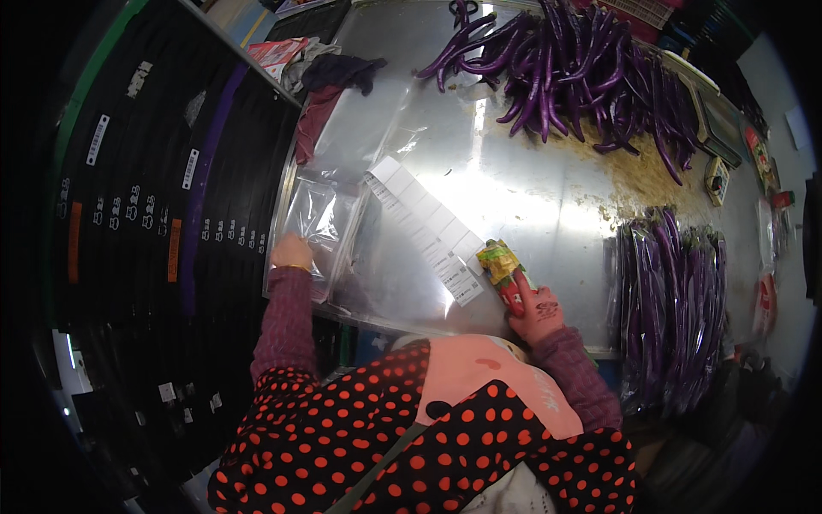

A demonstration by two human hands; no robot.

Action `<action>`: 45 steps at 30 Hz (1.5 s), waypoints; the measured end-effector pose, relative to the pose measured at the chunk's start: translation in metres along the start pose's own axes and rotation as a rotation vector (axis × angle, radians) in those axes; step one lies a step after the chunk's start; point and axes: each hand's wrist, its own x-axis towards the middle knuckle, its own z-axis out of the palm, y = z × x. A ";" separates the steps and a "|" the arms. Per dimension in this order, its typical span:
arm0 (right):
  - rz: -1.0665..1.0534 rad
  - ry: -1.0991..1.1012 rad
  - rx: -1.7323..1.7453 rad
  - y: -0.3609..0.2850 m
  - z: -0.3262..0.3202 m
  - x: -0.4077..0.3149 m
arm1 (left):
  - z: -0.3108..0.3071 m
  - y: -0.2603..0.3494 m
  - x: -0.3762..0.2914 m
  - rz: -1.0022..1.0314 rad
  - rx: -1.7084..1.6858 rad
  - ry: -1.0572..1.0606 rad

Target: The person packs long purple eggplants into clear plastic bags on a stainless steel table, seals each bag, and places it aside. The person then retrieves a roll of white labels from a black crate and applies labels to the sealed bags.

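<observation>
My left hand [293, 252] lies at the lower left of a stack of clear plastic bags [321, 212]; its fingers are too unclear to tell whether they hold a bag. In a pink printed glove, my right hand [539, 315] grips a red, green and yellow printed packet [504, 270]. Beside the packet, a strip of white printed labels [424, 225] runs diagonally over the metal table [398, 283]. Long purple eggplants [552, 70] are heaped loose at the far side. To the right, more eggplants stand packed in clear bags [671, 308].
Stacked black plastic crates [148, 167] rise along the left side. Dark and maroon cloths [327, 83] lie at the table's far left corner. Scissors [463, 8] show at the far edge. A weighing scale [719, 122] and a power socket block [716, 182] are at the right.
</observation>
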 end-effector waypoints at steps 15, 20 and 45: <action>0.165 0.033 1.099 0.076 -0.121 -0.061 | -0.138 0.200 -0.065 0.058 -2.271 -1.077; 0.081 0.122 1.354 0.087 -0.125 -0.083 | -0.092 0.340 -0.164 0.262 -1.845 -0.860; 0.105 -0.040 1.728 0.095 -0.079 -0.049 | -0.019 0.390 -0.263 0.646 -1.202 -0.388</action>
